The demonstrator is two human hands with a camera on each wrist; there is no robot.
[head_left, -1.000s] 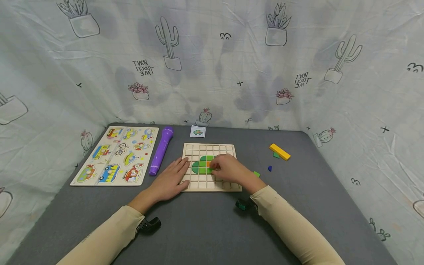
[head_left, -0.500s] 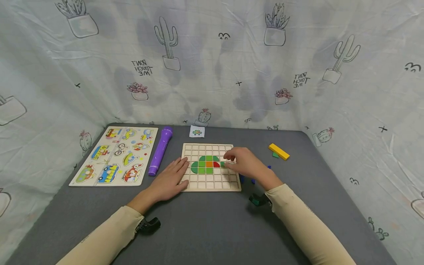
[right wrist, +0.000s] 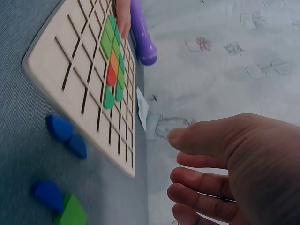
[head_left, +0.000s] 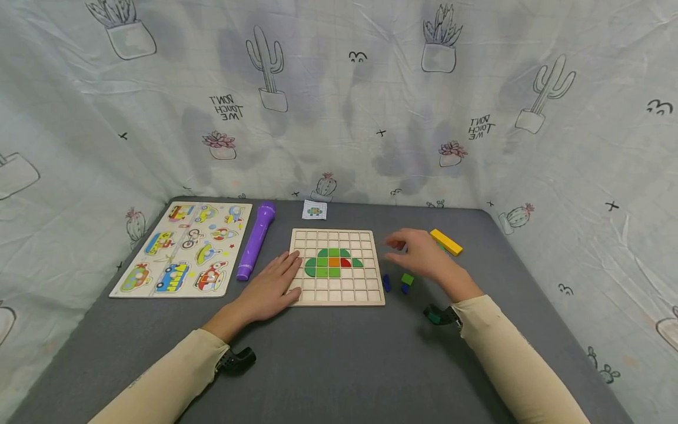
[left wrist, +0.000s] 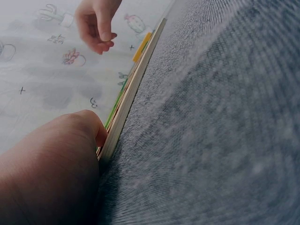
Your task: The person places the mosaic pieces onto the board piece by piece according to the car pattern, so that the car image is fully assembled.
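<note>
A wooden grid board lies on the grey table, with green, orange and red pieces set in its middle cells. My left hand rests flat on the board's left edge, fingers straight. To the right of the board my right hand hovers above the table with loosely bent fingers. Nothing shows between its thumb and fingers in the right wrist view. Below it lie a green square block and several blue pieces. Just past the right hand is a yellow bar, with a green piece partly hidden beside it.
On the left lies a vehicle picture puzzle board, beside a purple toy microphone. A small pattern card stands behind the grid board. A cloth printed with cacti hangs round the table's back and sides.
The right hand has moved right, from the board's middle to beyond its right edge. A red piece and a green piece right of the orange one now show. The left hand stays put.
</note>
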